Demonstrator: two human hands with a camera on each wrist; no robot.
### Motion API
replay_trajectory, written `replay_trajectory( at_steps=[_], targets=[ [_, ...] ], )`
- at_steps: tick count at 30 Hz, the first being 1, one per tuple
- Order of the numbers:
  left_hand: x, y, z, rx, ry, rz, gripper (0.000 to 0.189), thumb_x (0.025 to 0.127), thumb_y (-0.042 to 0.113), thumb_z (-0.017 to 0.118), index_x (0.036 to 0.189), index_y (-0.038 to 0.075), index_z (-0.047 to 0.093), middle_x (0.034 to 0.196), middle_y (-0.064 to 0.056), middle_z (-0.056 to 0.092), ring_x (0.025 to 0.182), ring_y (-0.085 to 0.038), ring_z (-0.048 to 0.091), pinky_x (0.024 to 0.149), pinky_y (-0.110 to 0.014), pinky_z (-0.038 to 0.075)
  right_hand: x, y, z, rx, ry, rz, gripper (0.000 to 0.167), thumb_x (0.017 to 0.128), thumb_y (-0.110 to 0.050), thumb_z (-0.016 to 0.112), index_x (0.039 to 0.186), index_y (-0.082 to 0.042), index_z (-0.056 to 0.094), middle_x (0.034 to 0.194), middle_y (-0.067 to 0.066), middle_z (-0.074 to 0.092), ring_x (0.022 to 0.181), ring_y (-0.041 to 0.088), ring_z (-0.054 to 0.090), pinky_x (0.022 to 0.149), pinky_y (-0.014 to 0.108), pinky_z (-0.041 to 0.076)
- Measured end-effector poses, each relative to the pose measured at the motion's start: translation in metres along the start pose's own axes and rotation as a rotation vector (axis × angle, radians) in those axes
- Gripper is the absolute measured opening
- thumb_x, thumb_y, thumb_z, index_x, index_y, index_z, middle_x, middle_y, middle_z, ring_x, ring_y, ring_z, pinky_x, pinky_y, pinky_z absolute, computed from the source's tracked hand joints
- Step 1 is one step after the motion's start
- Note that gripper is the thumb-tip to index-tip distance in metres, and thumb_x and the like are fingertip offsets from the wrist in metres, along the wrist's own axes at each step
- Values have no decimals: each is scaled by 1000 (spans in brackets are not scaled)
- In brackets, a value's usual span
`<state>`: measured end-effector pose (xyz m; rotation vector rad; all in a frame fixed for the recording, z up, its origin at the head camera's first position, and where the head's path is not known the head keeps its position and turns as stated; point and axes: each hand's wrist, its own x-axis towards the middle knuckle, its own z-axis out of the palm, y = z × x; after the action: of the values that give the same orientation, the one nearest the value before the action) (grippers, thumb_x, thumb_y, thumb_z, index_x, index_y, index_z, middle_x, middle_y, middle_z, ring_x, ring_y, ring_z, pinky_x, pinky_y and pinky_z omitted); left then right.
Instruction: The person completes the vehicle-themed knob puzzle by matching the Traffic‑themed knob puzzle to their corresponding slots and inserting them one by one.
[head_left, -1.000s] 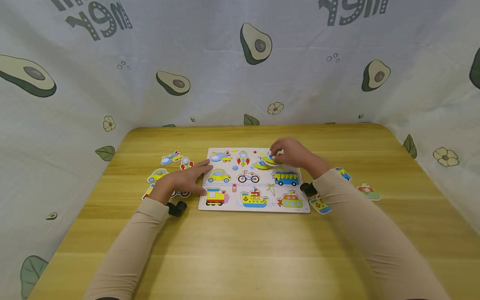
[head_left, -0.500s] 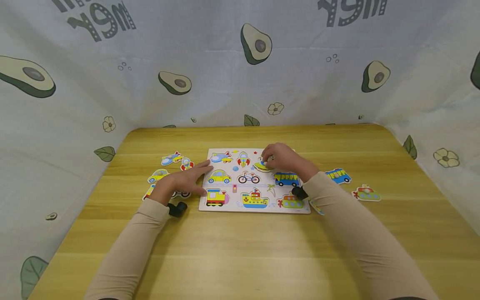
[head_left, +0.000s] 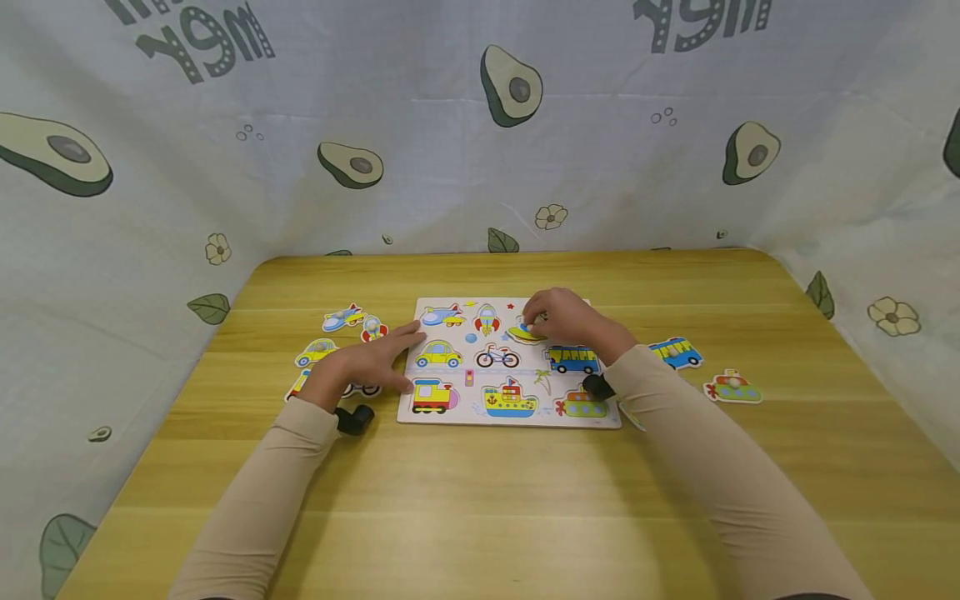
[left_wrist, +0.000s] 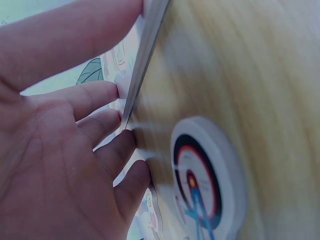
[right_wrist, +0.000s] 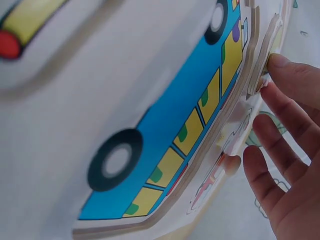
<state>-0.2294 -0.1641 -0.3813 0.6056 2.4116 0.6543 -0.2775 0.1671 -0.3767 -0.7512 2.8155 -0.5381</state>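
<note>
The white puzzle board, printed with vehicles, lies on the table. My right hand pinches a green and yellow flying saucer puzzle piece between thumb and fingertips, over the saucer picture in the top row. In the right wrist view the saucer piece looks tilted against its recess. My left hand rests at the board's left edge, fingers spread and fairly straight. Beside that hand, in the left wrist view, part of a bicycle piece shows on the table. The board's upper right corner is hidden behind my right hand.
Left of the board lie an airplane piece, a rocket piece and a yellow car piece. A bus piece and a submarine piece lie to the right. A printed cloth hangs behind the table.
My right hand has moved left and slightly down with the saucer piece, from beside the saucer picture to over it. It has barely moved in the last half second. My left hand stays put.
</note>
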Motion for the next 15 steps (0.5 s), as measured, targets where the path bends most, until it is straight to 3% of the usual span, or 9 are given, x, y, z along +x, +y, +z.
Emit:
replay_trajectory(
  at_steps=[15],
  targets=[
    [0,2,0,0,-2,-13,89,88,18,71,159,5,19,169,-12,-1,156,-37,4,125,-55,17,2,2,2,6,-20,28,18,94,-15,67,106,-7,77,123,13,66,118,32,59,106,49,47]
  ],
)
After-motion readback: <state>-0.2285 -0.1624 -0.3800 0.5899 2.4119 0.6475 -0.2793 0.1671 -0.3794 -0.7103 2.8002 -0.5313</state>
